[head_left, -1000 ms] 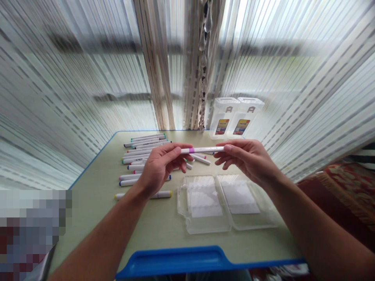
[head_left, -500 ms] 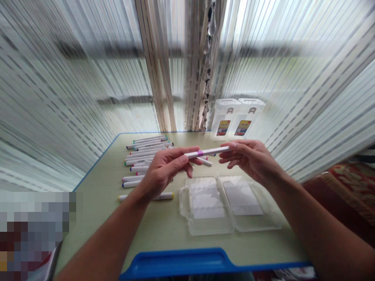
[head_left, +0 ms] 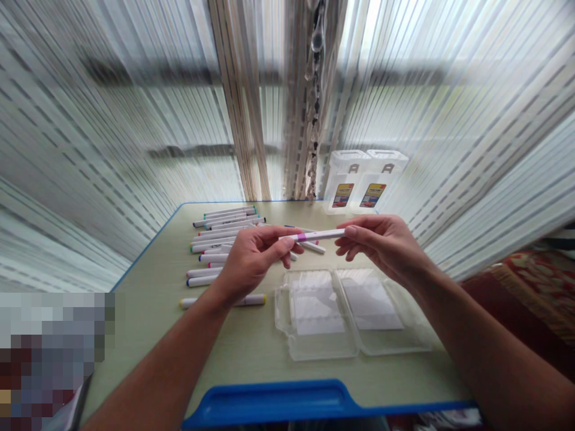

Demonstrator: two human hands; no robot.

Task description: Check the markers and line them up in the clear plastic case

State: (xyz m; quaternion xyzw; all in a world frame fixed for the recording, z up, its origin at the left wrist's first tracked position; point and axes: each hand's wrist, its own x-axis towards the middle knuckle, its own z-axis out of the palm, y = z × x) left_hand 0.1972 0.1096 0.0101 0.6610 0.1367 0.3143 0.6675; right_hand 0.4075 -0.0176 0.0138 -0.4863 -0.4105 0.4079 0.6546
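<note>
Between my hands, above the table, is a white marker (head_left: 321, 234) with a purple band. My left hand (head_left: 258, 254) pinches its left end between thumb and fingers. At the other end, my right hand (head_left: 375, 242) grips it the same way. Several white markers (head_left: 211, 243) with coloured ends lie in a loose row behind and left of my left hand, which partly hides them. Nearer to me, a yellow-ended marker (head_left: 256, 300) lies partly under my left forearm. Below my hands a clear plastic case (head_left: 323, 348) is spread open, with white sheets in both halves.
Two clear plastic cases (head_left: 366, 179) with labels stand upright at the table's back right. A blue tray edge (head_left: 274, 398) runs along the front of the pale green table (head_left: 148, 335). String curtains (head_left: 251, 108) with a bead strand hang behind. Patterned fabric (head_left: 534, 293) is at the right.
The marker's left end has slid deeper into my left fingers, and the marker lies a little more level than half a second ago. Both hands keep their hold. The camera view shifted slightly.
</note>
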